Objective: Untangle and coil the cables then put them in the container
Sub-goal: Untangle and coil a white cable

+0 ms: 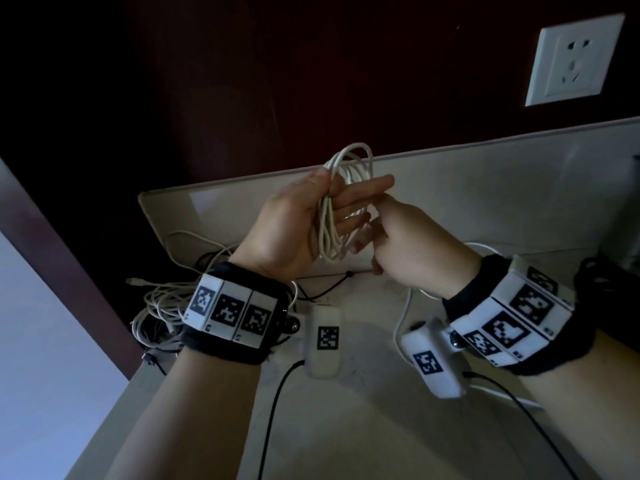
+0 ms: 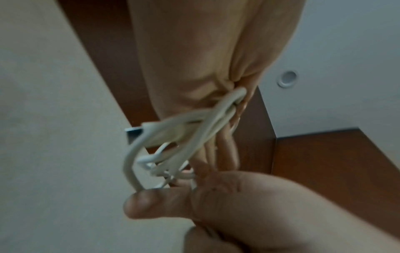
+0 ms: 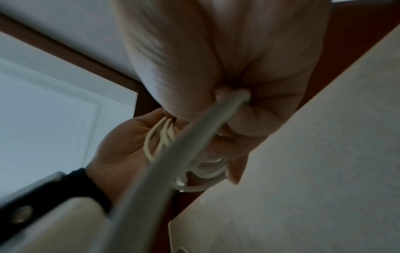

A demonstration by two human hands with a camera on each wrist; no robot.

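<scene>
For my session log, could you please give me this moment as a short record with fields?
left hand: left hand holds the white cable coil, loops across the palm under the thumb
right hand: right hand grips the coil's loose end
cable pile: tangled white and black cables on the table, left of the wrist
wall: white socket
container: not identifiable

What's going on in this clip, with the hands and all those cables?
A person is coiling a white cable. The left hand holds the finished loops, thumb pressed on them, fingers mostly straight. The right hand pinches the cable's free end beside the coil, as the right wrist view shows. A tangle of white and black cables lies on the table behind the left wrist, not yet sorted. No container can be made out for certain.
</scene>
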